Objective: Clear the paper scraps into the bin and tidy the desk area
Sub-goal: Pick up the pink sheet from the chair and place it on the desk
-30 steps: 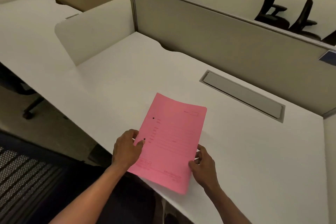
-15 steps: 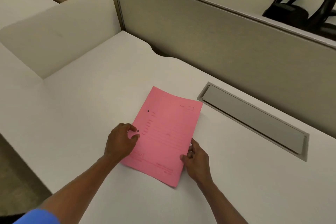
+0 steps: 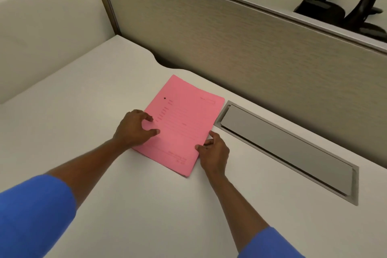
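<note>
Nearest me I see two blue sleeves [image 3: 31, 211] and bare forearms reaching out over the white surface [image 3: 88, 111]. My left hand [image 3: 134, 130] rests on the left edge of the pink folder [image 3: 184, 125], its grip spread loosely, fingertips pressing flat on the cover rather than closing round it. My right hand [image 3: 213, 153] pinches the folder's right edge near the lower corner, grip narrow. The folder lies flat toward the back edge of the surface, its far right corner just beside the grey cable hatch [image 3: 287, 151]. Beyond stands the beige partition [image 3: 230, 37], with black office chairs [image 3: 339, 2] behind it.
</note>
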Motion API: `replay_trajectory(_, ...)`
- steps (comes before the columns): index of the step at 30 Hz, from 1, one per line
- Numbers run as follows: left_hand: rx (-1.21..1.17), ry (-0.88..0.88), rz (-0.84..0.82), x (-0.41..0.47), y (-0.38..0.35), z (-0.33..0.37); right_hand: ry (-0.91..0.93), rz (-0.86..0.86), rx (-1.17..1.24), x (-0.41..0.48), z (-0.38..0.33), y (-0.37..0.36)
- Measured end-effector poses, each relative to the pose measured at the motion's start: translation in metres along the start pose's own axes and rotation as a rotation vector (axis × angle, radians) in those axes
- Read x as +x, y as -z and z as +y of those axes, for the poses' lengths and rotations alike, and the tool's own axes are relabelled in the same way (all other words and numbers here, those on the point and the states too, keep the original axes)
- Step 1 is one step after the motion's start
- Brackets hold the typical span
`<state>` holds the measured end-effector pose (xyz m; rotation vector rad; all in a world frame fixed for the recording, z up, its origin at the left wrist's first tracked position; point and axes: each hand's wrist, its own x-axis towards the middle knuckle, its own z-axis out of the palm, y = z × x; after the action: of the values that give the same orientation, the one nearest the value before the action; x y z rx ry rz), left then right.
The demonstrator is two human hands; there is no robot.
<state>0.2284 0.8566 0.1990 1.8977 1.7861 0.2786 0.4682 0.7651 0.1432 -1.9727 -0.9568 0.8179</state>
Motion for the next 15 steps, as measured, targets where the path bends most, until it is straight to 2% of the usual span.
replay_trajectory(9, 0.165, -0.069, -0.151, 0.055, -0.027, 0.001, 0.047, 0.089, -0.181, 0.044, -0.01, -0.014)
replay_trajectory(15, 0.242, -0.099, -0.141, 0.071, -0.034, 0.009, 0.12, 0.124, -0.309, 0.047, -0.006, -0.023)
